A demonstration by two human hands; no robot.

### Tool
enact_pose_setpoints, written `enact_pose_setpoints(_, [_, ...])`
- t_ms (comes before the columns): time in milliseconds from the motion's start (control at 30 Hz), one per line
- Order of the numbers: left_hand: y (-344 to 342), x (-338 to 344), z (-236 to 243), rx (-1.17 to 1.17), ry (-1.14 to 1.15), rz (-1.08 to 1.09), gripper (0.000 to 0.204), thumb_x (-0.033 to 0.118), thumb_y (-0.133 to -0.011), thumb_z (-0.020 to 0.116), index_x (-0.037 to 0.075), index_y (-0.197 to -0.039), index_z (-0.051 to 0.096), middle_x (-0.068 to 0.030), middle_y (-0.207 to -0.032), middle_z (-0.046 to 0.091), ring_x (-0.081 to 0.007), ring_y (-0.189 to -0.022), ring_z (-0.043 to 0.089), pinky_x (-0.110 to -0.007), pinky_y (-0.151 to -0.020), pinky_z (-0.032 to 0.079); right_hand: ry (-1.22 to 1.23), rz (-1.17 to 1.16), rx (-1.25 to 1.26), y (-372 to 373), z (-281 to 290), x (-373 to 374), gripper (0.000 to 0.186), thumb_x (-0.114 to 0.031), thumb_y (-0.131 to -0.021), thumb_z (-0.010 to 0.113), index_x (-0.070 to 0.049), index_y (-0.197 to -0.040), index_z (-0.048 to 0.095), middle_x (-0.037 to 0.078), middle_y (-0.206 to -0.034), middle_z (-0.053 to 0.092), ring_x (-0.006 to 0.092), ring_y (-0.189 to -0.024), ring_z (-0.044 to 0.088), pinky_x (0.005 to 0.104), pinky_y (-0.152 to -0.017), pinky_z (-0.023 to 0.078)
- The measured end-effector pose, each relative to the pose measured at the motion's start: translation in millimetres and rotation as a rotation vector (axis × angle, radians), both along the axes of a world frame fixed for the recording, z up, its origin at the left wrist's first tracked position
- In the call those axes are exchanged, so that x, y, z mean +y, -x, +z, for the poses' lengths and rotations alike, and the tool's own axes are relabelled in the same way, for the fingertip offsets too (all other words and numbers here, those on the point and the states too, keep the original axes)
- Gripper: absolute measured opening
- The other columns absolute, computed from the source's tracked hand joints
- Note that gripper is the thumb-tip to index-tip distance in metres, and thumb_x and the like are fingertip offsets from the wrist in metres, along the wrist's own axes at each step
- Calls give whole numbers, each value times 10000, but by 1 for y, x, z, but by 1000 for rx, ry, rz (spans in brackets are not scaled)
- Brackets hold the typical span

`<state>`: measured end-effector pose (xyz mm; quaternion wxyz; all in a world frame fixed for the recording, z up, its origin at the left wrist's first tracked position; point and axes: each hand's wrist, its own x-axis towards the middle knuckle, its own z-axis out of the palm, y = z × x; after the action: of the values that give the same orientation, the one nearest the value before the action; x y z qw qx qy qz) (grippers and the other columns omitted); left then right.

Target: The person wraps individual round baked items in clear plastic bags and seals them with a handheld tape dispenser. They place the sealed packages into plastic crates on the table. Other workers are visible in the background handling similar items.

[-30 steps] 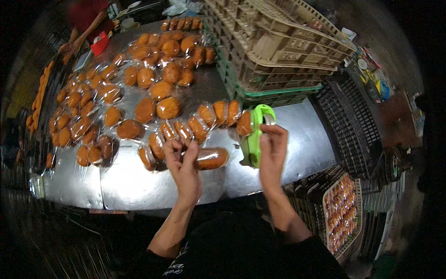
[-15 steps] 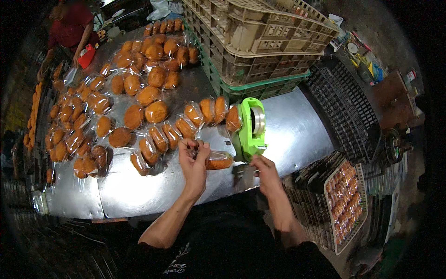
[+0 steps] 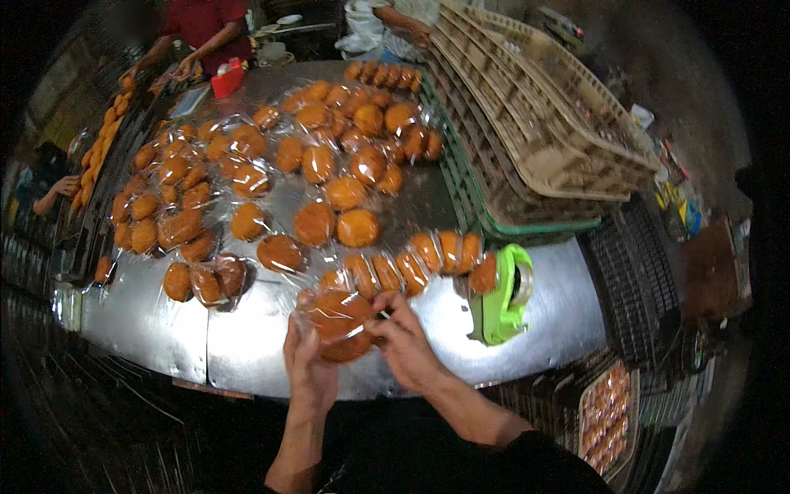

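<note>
Over the near edge of the metal table point(image 3: 271, 354), a clear plastic bag of brown buns point(image 3: 339, 317) is between my hands. My left hand point(image 3: 311, 366) grips it from the left and below, its fingers slightly blurred. At the bag's right side, the fingers of my right hand point(image 3: 405, 342) are pinched together on the plastic. A green tape dispenser point(image 3: 496, 309) with a roll of tape stands to the right, a bun pack point(image 3: 483, 273) against its left side. Just beyond my hands is a row of bagged buns point(image 3: 387, 272) standing on edge.
Many bagged buns point(image 3: 317, 222) cover the table's left and far parts. Stacked plastic crates point(image 3: 527, 156) rise at the far right, with a black crate point(image 3: 629, 272) beside them. A crate of packed buns point(image 3: 605, 420) stands low at right. A co-worker point(image 3: 206, 33) stands beyond the table.
My right hand has left the tape dispenser and moved left to the bag. The bag is now turned with its broad face up. The view has shifted, so the table sits farther right.
</note>
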<state>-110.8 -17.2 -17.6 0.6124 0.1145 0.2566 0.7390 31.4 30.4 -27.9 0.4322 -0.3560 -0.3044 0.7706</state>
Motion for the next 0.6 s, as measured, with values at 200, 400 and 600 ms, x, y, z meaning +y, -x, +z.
enact_pose_setpoints(200, [55,3,-49,784,354,320,620,142,-895,659,-30,-1408,357,-189,-1362,456,-263,-1258,454,-382,-1076,358,-1026,-124,-1207,24,-42,144,276,-221,-873,595,-20,-1060,628,185,-1236,525,382,-1135,474,476,-984,383])
enact_pose_setpoints(400, [73,17,-63,673,553,315,652,267,-967,566,-25,-1464,261,-235,-1467,328,-306,-1364,336,-399,-1111,301,-932,98,-1473,50,-33,196,298,-256,-929,561,-32,-1098,659,148,-1266,537,359,-1174,451,485,-963,377])
enact_pose_setpoints(600, [21,93,-14,1841,-248,263,995,260,-650,857,-46,-1420,307,-256,-1369,424,-409,-1306,387,-455,-1105,306,-1191,102,-1218,-15,70,93,398,-250,-902,595,6,-1206,590,144,-1236,566,322,-1178,488,432,-1009,360])
